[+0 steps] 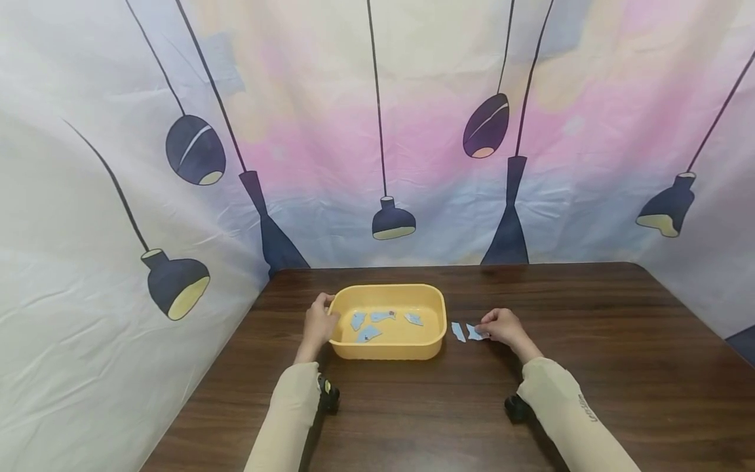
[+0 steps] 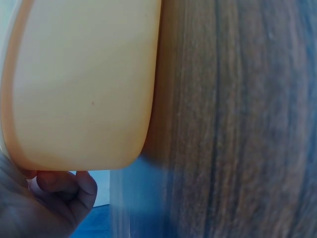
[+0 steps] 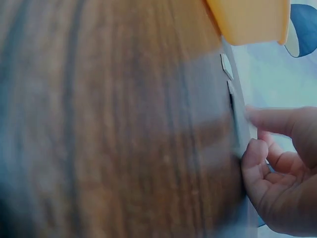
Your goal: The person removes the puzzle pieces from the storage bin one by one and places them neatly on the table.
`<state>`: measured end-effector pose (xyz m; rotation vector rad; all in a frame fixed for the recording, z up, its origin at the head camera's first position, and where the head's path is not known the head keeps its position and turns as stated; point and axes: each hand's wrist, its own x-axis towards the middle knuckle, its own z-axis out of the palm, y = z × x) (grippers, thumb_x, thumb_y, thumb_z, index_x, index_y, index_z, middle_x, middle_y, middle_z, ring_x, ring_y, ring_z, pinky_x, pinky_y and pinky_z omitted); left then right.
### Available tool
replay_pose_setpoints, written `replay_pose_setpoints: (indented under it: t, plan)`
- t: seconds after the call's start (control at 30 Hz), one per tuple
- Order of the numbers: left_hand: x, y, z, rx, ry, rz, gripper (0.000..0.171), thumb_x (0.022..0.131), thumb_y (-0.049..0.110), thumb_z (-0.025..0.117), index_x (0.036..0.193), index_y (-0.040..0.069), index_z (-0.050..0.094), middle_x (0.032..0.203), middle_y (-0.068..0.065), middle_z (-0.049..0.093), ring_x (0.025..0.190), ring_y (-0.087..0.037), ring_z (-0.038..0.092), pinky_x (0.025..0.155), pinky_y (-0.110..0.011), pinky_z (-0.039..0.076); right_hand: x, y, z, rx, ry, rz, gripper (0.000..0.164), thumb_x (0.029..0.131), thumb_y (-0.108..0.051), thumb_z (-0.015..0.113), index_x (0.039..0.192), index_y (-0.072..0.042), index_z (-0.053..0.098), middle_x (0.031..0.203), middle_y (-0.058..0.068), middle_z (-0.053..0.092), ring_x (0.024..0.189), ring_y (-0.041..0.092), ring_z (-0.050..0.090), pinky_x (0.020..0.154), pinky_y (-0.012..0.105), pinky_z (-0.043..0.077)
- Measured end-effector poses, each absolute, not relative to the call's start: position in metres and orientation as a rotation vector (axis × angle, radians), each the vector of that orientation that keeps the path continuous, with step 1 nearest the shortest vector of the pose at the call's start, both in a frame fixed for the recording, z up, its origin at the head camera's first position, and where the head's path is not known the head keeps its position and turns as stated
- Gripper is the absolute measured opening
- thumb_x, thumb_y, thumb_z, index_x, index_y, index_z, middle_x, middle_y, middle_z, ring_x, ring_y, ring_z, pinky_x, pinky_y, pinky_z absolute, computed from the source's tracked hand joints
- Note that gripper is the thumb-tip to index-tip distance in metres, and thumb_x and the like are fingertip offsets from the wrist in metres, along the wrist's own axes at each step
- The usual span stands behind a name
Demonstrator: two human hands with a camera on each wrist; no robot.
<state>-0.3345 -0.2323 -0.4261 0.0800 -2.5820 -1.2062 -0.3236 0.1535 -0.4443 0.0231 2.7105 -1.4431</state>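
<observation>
A yellow plastic basin (image 1: 389,352) stands on the table, with several light blue torn paper pieces (image 1: 368,334) lying scattered on its bottom. At its left end my left hand (image 1: 319,323) holds the rim; in the left wrist view its curled fingers (image 2: 86,188) show below the end wall, the thumb mostly hidden. Right of the basin lie two more scraps, a narrow one (image 1: 458,332) and a wider one (image 1: 474,332). My right hand (image 1: 503,327) reaches the wider scrap, index fingertip at it and thumb a little apart in the right wrist view.
The dark brown wooden table (image 1: 413,419) runs back to a hanging cloth (image 1: 336,131) printed with lamps, which also covers the left side. A black wrist device (image 1: 328,393) sits at the left cuff and another (image 1: 518,409) at the right cuff.
</observation>
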Motion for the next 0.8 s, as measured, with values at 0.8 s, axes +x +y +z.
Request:
replay_pose_setpoints:
  t: [0.8]
  plan:
    - [-0.335,-0.233,-0.425,0.085,-2.574,-1.241,0.039,0.084,-0.001,0.056,0.122,-0.001,0.058,0.103,-0.028,0.070,0.076,-0.025,0.067,0.059,-0.028,0.052,-0.324,0.081,-0.393,-0.288,2.433,-1.654,0.040,0.094,-0.012,0.059,0.127,0.011,0.051,0.115,0.023,0.060,0.099,0.028,0.064,0.092,0.041,0.054]
